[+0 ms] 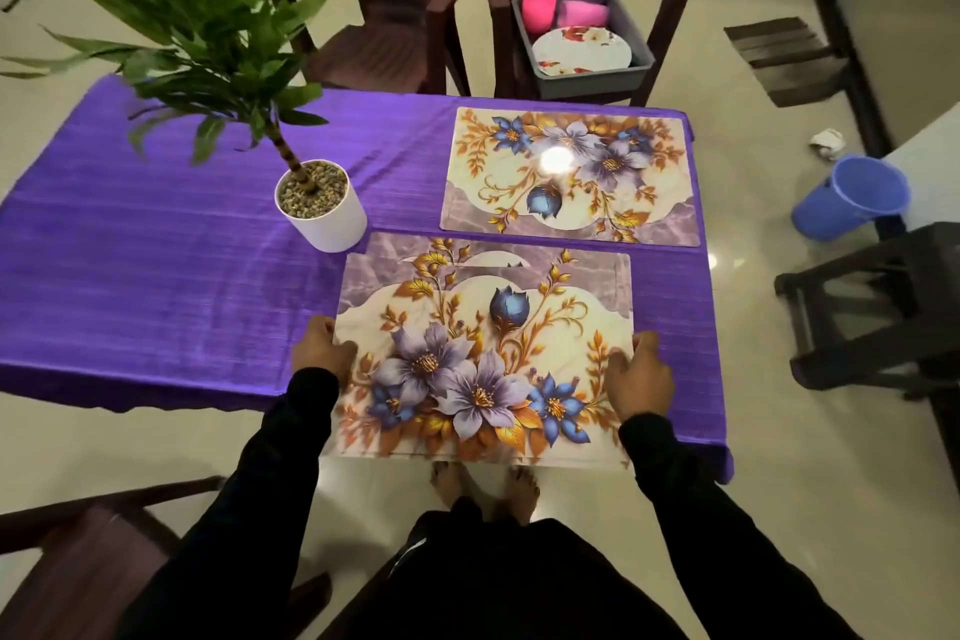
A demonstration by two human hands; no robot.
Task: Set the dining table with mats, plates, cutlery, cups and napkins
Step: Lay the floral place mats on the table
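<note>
Fingers of both hands grip a glossy floral mat.

Purple-clothed table, potted plant, far floral mat, near mats overhanging its edge

A potted plant in a white pot is seen standing on the purple cloth. Two dark brown chairs are drawn up at the far side. A blue bucket lies tilted on the pale floor, with crumpled paper near it and a dark stool just beside.
</note>
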